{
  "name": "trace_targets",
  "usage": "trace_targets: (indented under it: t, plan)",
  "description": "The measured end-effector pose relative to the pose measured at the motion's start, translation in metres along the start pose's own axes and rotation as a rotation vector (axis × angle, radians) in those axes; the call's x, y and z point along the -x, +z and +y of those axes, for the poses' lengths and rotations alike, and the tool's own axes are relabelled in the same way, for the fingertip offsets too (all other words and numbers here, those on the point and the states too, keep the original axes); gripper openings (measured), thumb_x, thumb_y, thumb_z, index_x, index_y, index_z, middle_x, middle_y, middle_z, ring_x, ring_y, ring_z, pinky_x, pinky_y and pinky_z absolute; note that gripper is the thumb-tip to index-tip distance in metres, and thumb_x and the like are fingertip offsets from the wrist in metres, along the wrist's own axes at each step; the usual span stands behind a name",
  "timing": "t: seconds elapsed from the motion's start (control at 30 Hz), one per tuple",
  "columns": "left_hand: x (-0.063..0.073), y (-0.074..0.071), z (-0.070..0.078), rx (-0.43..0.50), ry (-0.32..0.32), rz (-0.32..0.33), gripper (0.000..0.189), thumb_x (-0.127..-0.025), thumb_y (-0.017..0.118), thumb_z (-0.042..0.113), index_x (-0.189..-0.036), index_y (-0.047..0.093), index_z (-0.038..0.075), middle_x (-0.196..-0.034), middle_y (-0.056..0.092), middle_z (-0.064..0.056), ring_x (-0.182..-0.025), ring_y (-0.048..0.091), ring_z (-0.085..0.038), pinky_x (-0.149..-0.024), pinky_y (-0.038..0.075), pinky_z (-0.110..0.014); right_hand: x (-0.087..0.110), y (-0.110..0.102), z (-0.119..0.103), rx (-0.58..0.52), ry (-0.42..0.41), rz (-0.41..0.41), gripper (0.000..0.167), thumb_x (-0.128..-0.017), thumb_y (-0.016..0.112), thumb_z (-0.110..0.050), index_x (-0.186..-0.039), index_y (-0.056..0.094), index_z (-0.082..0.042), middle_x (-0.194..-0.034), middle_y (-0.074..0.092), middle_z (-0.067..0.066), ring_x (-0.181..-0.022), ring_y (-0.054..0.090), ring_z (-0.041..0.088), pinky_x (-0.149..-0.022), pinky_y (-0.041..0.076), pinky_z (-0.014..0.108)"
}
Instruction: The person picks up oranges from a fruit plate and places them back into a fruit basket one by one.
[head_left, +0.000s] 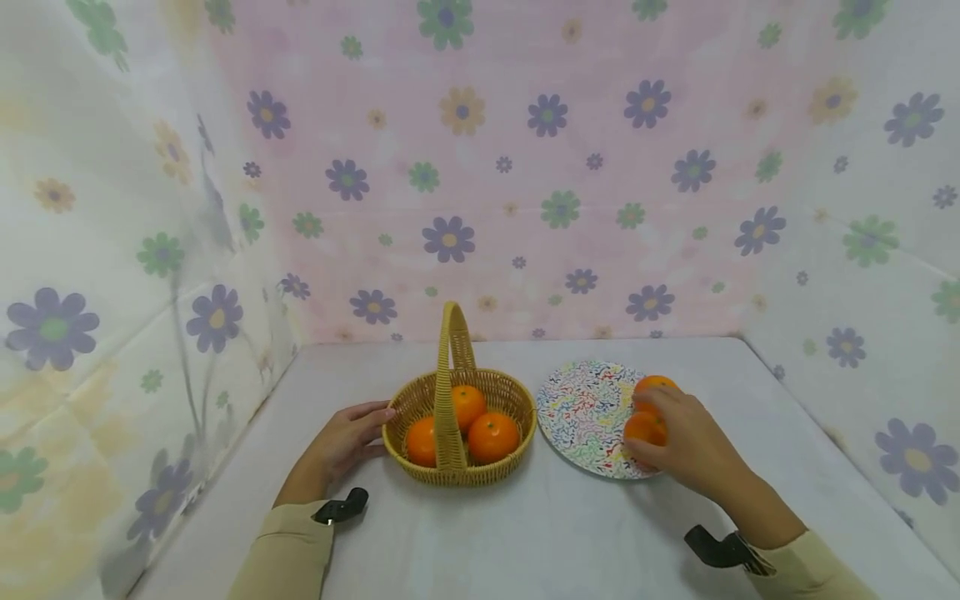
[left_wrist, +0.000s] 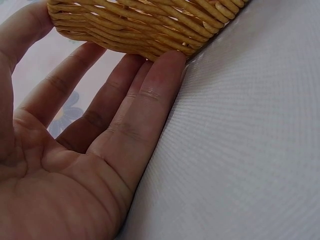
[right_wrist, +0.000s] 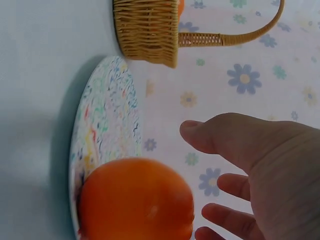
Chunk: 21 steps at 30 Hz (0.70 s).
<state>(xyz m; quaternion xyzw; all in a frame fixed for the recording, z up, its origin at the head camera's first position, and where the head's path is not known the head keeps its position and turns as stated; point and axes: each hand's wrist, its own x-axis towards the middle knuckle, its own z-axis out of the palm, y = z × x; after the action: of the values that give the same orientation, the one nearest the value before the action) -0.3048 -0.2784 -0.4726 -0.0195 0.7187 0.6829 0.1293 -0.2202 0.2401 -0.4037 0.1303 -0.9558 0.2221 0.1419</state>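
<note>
My left hand [head_left: 348, 442] rests its outstretched fingertips against the left side of a wicker basket [head_left: 480, 477]; the left wrist view shows those fingers [left_wrist: 145, 107] fairly straight along the weave. Inside the basket lie three oranges, one of them at the front right [head_left: 493, 437]. On a plate with a multicoloured squiggle pattern [head_left: 581, 417], two oranges are visible at the right side, a rear one [head_left: 654, 384] and a nearer one [head_left: 645, 428]. Over these my right hand [head_left: 693, 442] hovers, partly covering them. In the right wrist view its thumb and fingers stand apart from an orange [right_wrist: 137, 200].
The basket's tall arched handle [head_left: 447, 375] rises above its middle. Basket and plate stand close side by side on a white-covered table [head_left: 525, 542]. Flower-patterned cloth [head_left: 510, 208] encloses the table at the back and both sides.
</note>
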Motion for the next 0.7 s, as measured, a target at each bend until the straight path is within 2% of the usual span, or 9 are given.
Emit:
trace_targets:
  t: [0.1, 0.33, 0.5, 0.7]
  plan:
    - [0.0, 0.001, -0.001, 0.001, 0.009, -0.001, 0.066, -0.095, 0.076, 0.036, -0.148, 0.054, 0.002, -0.144, 0.062, -0.012, -0.116, 0.07, -0.02, -0.094, 0.062, -0.044, 0.004, 0.001, 0.007, -0.001, 0.043, -0.018, 0.06, -0.08, 0.09, -0.035, -0.129, 0.065, -0.012, -0.129, 0.066, 0.016, -0.111, 0.058, 0.038, -0.091, 0.058, 0.062]
    - [0.001, -0.001, -0.001, -0.008, 0.018, -0.007, 0.067, -0.095, 0.076, 0.037, -0.148, 0.054, 0.002, -0.145, 0.061, -0.014, -0.117, 0.069, -0.021, -0.095, 0.061, -0.044, 0.01, 0.002, 0.015, -0.033, 0.13, -0.063, 0.08, -0.077, 0.092, -0.042, -0.139, 0.057, -0.005, -0.137, 0.057, 0.026, -0.12, 0.056, 0.045, -0.101, 0.05, 0.068]
    - [-0.001, -0.001, 0.0, -0.012, 0.016, 0.002, 0.066, -0.095, 0.076, 0.036, -0.148, 0.055, 0.002, -0.144, 0.061, -0.012, -0.116, 0.069, -0.02, -0.095, 0.061, -0.045, 0.012, 0.003, 0.021, -0.034, 0.137, -0.066, 0.088, -0.075, 0.091, -0.048, -0.14, 0.055, -0.001, -0.139, 0.055, 0.029, -0.124, 0.055, 0.048, -0.102, 0.049, 0.069]
    - [0.0, 0.001, -0.001, 0.005, 0.007, 0.003, 0.067, -0.095, 0.077, 0.036, -0.149, 0.054, 0.003, -0.146, 0.06, -0.013, -0.117, 0.069, -0.02, -0.095, 0.061, -0.044, 0.013, 0.008, 0.027, -0.033, 0.163, -0.098, 0.093, -0.074, 0.09, -0.054, -0.14, 0.054, 0.002, -0.137, 0.057, 0.029, -0.118, 0.059, 0.043, -0.099, 0.053, 0.065]
